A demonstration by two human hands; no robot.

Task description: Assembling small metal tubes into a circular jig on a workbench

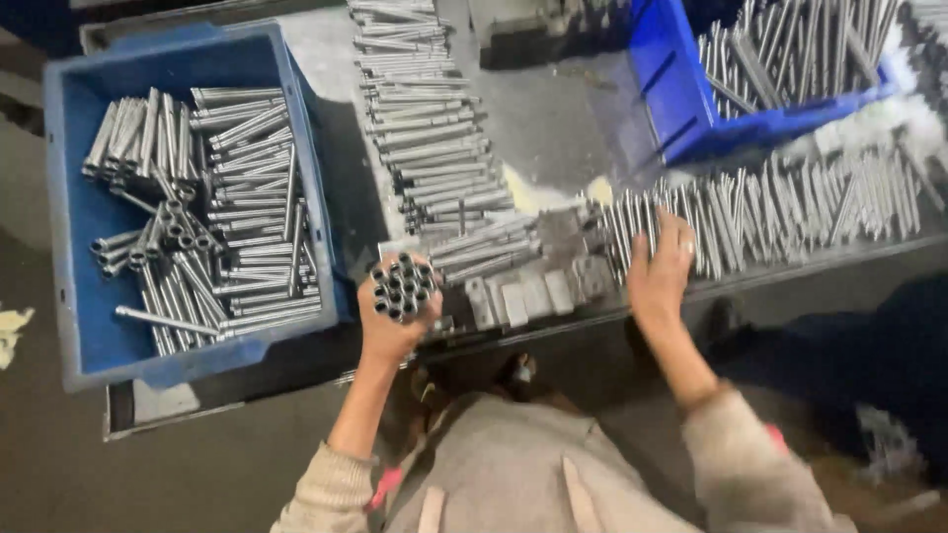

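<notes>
My left hand point(388, 326) is clenched round a bundle of tubes point(403, 287), ends up, over the counter's point(553, 128) near edge, while my right hand point(660, 266) lies flat, fingers spread, on the tube row point(780, 207) toward the right. I judge these steel tubes stiff, slick and heavy together, best gripped mid-length. The counter is crowded, with a bin point(89, 326) left and another bin point(671, 99) at the far right.

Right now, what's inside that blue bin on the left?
The blue bin holds loose metal tubes, some stacked in rows, others jumbled. Bare blue floor shows at its left side; whatever lies beneath the piles is covered.
</notes>
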